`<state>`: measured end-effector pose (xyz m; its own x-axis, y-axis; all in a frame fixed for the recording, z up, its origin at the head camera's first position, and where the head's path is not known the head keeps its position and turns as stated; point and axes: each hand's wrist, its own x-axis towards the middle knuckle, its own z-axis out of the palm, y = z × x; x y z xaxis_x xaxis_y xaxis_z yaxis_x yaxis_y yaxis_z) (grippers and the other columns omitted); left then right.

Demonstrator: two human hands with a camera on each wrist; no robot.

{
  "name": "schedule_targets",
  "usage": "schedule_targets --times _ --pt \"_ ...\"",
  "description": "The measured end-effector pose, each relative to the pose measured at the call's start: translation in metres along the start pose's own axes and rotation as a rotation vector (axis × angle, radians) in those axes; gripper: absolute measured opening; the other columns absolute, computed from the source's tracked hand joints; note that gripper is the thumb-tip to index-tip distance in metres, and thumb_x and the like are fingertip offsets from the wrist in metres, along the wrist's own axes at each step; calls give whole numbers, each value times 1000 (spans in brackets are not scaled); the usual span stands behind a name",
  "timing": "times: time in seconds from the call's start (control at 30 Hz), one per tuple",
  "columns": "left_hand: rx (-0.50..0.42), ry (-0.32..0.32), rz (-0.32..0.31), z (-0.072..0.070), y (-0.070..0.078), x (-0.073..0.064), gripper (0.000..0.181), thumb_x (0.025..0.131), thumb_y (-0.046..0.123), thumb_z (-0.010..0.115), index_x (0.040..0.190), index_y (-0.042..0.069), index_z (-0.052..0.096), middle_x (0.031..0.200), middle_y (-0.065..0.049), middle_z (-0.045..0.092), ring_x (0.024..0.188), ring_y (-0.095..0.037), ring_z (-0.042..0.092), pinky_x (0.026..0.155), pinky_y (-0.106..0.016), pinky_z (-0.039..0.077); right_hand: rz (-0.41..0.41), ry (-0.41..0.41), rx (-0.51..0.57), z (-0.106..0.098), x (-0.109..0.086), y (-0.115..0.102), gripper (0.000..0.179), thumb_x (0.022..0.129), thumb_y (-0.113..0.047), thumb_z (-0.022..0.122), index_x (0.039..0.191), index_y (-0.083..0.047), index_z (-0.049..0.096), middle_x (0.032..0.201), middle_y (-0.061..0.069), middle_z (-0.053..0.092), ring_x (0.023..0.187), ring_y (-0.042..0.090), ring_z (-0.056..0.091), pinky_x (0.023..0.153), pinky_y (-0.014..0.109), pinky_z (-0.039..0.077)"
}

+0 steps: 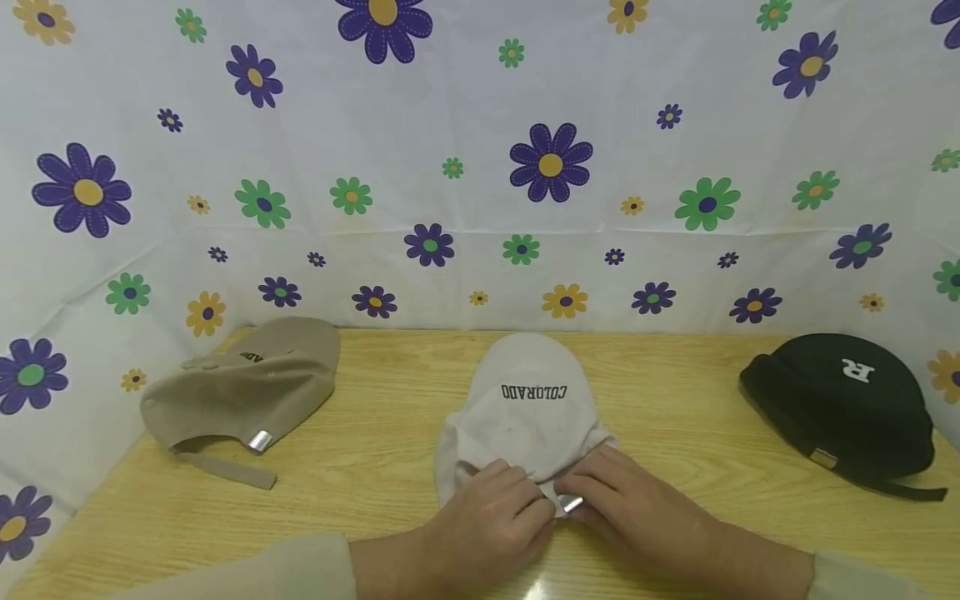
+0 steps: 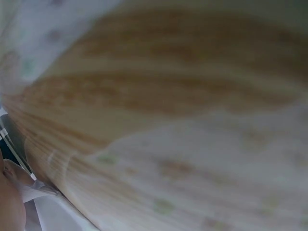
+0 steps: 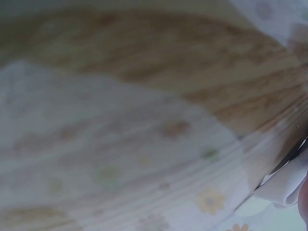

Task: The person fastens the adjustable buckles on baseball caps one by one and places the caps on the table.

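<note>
An off-white cap (image 1: 525, 425) marked COLORADO lies mid-table, its brim toward the back wall and its lettering upside down to me. At its near edge, my left hand (image 1: 487, 521) grips the cap's back with curled fingers. Just to the right, the fingers of my right hand (image 1: 648, 508) pinch the back edge beside a shiny metal buckle (image 1: 570, 502). What lies under both sets of fingers is hidden. Pale cap cloth (image 2: 45, 192) shows beside a bit of my hand in the left wrist view; the right wrist view has a fingertip (image 3: 303, 204) at its edge.
A tan cap (image 1: 247, 383) with its strap hanging loose from the buckle lies at the left. On the right is a black cap (image 1: 840, 400) with a white R, its strap trailing. Behind the wooden table (image 1: 390, 375) hangs a flowered white cloth (image 1: 465, 108).
</note>
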<state>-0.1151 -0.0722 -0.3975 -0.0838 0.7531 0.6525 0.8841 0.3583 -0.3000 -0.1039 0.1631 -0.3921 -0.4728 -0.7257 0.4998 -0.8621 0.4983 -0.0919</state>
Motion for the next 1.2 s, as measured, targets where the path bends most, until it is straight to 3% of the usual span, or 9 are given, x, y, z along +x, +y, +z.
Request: schedule_targets --times 0.47,0.63,0.87,1.2 --pt "4 37 26 0 0 1 22 96 13 50 82 15 67 77 7 60 68 -7 54 64 -20 40 -28 -19 26 -3 -2 -1 31 98 -22 62 127 -12 61 117 -8 58 105 2 53 94 9 42" --pt "48 61 1 1 0 1 13 91 18 59 81 17 66 77 7 63 70 -9 56 69 -25 41 -44 17 15 -1 -1 1 27 101 -26 56 123 -12 63 115 -8 60 104 3 55 93 11 43" --pt "132 -4 -74 0 2 -1 15 78 30 63 77 17 55 71 6 55 69 -16 50 77 -36 38 -39 57 2 1 -1 1 25 100 -26 58 121 -13 65 114 -8 61 102 4 56 93 14 45" --pt "107 23 -46 1 -1 -1 10 81 26 60 75 18 60 73 8 59 71 -14 52 78 -35 39 -43 78 31 1 -1 3 24 97 -24 63 118 -14 67 112 -7 59 101 6 56 92 13 45"
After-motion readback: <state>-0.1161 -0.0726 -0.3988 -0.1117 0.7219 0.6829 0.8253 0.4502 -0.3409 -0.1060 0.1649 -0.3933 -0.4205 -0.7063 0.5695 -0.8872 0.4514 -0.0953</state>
